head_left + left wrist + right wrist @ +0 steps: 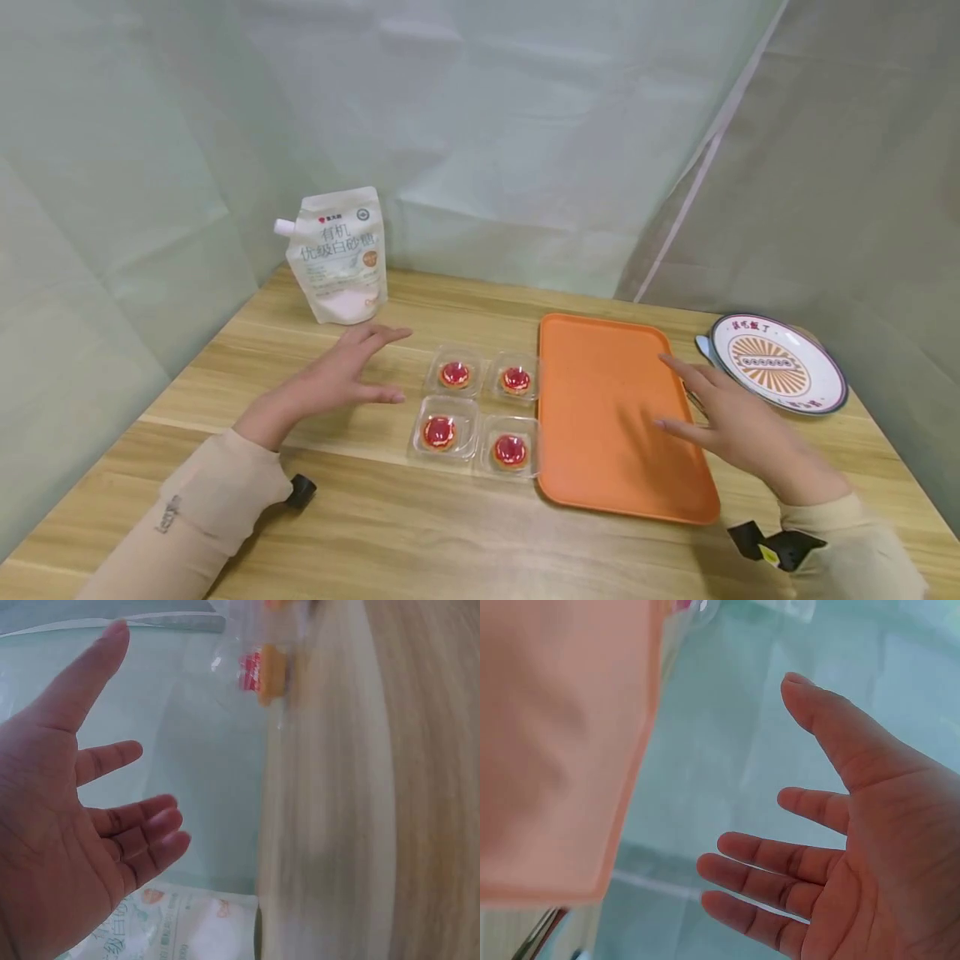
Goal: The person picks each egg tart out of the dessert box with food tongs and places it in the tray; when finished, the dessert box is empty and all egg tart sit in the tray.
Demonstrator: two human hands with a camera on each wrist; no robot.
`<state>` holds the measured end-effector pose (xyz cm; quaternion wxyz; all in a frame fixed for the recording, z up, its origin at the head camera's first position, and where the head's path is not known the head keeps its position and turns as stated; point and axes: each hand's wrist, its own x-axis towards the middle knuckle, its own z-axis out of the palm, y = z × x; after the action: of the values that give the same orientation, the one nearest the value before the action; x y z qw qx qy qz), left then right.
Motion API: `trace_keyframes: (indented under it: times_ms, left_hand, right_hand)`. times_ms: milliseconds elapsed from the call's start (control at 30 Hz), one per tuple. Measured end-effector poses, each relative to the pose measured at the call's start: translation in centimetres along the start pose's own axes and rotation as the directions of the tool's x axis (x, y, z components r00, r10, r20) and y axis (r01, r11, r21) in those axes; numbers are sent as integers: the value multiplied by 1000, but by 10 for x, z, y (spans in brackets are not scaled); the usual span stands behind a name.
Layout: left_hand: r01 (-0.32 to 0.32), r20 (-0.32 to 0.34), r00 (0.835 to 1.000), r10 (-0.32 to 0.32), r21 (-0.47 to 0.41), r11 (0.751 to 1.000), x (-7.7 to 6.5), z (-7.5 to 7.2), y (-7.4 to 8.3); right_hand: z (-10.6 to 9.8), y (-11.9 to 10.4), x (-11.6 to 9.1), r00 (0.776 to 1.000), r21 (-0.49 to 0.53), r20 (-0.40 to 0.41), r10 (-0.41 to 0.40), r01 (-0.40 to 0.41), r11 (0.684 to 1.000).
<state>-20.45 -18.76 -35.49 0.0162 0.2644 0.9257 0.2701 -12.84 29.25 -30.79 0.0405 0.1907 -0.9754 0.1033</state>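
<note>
Orange tray: we see it flat on the worktop, right of the middle, its long sides running from near the back edge toward the front edge, a hand's shadow falling across its right part.
Clear containers: four of them sit two by two near the middle of the worktop, just beside the tray's left side; we cannot tell whether the right-hand pair touches it.
Red-topped tarts: we count one in each container.
Left hand: we have it in the air between the worktop's left edge and the containers; its grip is wide, thumb well apart from the fingers, holding nothing.
Right hand: we have it above the tray's right side, apart from it; this grip is also wide and holds nothing, the fingers slightly bent.
White pouch: it stands upright near the back left corner, its cap toward the left edge.
Patterned plate: it sits near the back right corner, an orange sunburst in its centre, with a light blue handle showing beside it.
Pale sheet: we see it hanging behind the back edge.
</note>
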Motion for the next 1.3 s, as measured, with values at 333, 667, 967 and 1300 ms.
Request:
trace_keyframes:
  times_ms: [333,667,967,1300]
  left_hand:
    - [-70,75,994,82,-146,987,-1,-1,2]
    - [-83,198,974,108,-129,988,-3,3,3]
    - [-60,266,958,105,-171,983,-2,19,4]
    - [-76,277,951,136,-217,973,-2,30,2]
  right_hand:
    - [-1,-45,16,993,-5,-22,-116,116,993]
    - [11,-81,31,972,-9,-33,-232,232,973]
    - [33,-112,48,957,6,-22,-289,289,957]
    - [59,-147,73,915,21,-38,-401,402,915]
